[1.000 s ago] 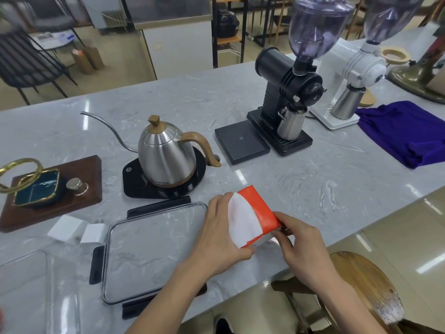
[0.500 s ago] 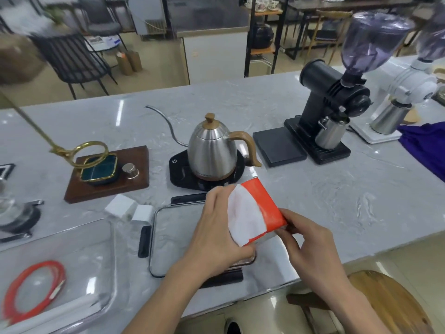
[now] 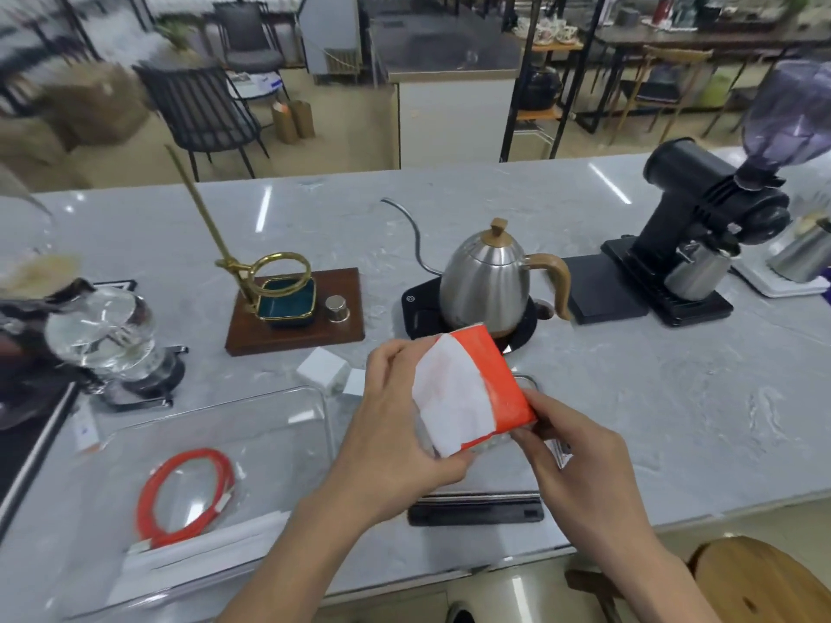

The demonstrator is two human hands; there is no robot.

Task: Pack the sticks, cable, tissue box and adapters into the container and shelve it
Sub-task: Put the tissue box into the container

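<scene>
Head view: two bare hands hold an orange, soft-sided tissue box [image 3: 488, 384] above a grey marble counter [image 3: 652, 397]. The left hand [image 3: 395, 424] curls round the box's left end, where a white sheet of tissue covers it; the right hand [image 3: 580, 460] pinches its lower right corner. To the left sits a clear, rounded-corner plastic container [image 3: 314, 411] holding a coiled orange cable [image 3: 184, 496] and white paper-wrapped sticks [image 3: 202, 553]. Two small white block adapters [image 3: 335, 375] lie on the counter just behind the container. Beneath the hands lies a clear lid [image 3: 476, 510] with black clips. Behind stands a steel gooseneck kettle [image 3: 488, 281] with a wooden handle, and a black grinder [image 3: 701, 245].
</scene>
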